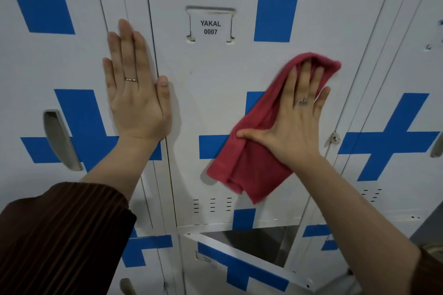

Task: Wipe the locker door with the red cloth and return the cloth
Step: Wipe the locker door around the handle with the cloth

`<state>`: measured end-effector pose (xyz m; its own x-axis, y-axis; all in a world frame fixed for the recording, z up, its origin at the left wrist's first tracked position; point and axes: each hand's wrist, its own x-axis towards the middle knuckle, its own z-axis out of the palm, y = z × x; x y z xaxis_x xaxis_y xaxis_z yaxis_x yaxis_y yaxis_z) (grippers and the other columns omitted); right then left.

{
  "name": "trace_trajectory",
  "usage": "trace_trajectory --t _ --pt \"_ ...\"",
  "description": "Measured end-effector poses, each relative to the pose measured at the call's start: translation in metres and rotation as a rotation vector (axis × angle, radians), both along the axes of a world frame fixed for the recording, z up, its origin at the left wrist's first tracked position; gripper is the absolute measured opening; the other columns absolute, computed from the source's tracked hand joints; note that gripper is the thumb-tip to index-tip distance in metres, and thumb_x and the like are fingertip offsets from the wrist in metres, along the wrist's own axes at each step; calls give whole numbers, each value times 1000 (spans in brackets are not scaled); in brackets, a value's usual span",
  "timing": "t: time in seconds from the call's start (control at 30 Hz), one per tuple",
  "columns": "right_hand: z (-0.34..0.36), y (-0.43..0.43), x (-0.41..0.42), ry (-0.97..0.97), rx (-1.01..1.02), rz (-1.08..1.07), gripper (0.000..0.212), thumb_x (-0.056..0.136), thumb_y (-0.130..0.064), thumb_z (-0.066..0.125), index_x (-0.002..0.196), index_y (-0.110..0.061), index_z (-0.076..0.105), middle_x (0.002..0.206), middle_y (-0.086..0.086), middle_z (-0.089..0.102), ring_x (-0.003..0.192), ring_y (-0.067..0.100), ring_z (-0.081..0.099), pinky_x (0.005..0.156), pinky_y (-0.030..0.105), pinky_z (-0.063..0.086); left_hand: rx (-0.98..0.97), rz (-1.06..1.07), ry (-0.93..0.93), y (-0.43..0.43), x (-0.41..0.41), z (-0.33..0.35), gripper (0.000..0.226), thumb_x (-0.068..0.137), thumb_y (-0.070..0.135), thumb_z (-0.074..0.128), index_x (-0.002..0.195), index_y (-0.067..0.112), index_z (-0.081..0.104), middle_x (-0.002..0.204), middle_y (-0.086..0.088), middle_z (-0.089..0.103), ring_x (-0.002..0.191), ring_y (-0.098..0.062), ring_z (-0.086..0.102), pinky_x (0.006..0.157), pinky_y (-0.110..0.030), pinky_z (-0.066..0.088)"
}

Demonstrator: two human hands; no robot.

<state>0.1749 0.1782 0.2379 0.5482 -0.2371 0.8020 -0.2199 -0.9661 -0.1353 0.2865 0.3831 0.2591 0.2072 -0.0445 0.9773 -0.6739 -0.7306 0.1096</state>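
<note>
The white locker door [208, 84] with blue cross markings fills the middle of the view and carries a label reading YAKAL 0007. My right hand [292, 122] lies flat with fingers spread, pressing the red cloth [251, 163] against the door's right half. The cloth is folded and hangs below my palm. My left hand [136, 88] rests flat and bare on the seam at the door's left edge, holding nothing.
Neighbouring lockers stand to the left [48, 67] and right [395, 79], each with a recessed handle. A small lock [335, 137] sits at the door's right edge. Below, a lower locker door [239, 268] hangs open toward me.
</note>
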Motion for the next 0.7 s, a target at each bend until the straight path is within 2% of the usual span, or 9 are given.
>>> trace_trajectory --t 0.1,0.17,0.2,0.27,0.37,0.43,0.57,0.7 --pt "-36 4 -4 122 -41 30 132 53 -85 48 143 -15 -16 152 7 -17 136 24 -26 106 41 -22 2 0 8 1 0 1 59 95 26 21 144 -6 16 150 -28 15 140 -37 8 115 -38 -2" --pt "-58 2 -9 181 -50 36 128 55 -85 46 141 -19 -23 151 -1 -25 137 21 -25 107 43 -19 4 1 11 1 0 1 59 95 26 21 144 -6 16 151 -27 15 140 -37 7 115 -38 -2" --pt "-62 1 -9 191 -38 25 128 55 -85 45 141 -19 -23 151 -1 -24 137 21 -24 107 43 -19 5 3 12 1 0 1 59 95 27 21 144 -5 16 151 -27 14 140 -36 7 115 -37 -3" --pt "-58 0 -9 171 7 -18 129 53 -88 41 143 -17 -19 152 1 -14 137 19 -24 107 42 -21 6 8 14 1 0 1 59 95 27 21 144 -5 16 151 -27 14 140 -36 7 115 -37 -3" --pt "-41 0 -9 32 154 -67 138 47 -90 46 139 -14 -23 146 1 -21 134 16 -27 105 37 -26 8 13 16 1 0 1 58 95 26 22 144 -4 16 151 -26 14 141 -36 7 115 -37 -3" --pt "-35 0 -10 -1 226 -60 136 45 -86 50 134 -16 -25 145 1 -24 132 15 -28 105 38 -24 8 18 14 1 1 1 59 95 25 23 145 -4 15 151 -26 14 141 -36 7 115 -36 -4" --pt "-50 -1 -13 20 243 -100 139 45 -86 51 138 -10 -19 152 13 -14 134 19 -24 107 45 -16 7 17 12 1 0 1 59 94 25 25 145 -4 15 151 -26 14 141 -37 7 115 -35 -4" --pt "-76 -7 -16 53 196 -150 137 49 -90 43 143 -5 -7 151 23 -2 138 31 -11 108 41 -19 4 15 3 1 0 1 58 95 25 24 144 -5 16 151 -26 15 140 -37 8 115 -35 -4"
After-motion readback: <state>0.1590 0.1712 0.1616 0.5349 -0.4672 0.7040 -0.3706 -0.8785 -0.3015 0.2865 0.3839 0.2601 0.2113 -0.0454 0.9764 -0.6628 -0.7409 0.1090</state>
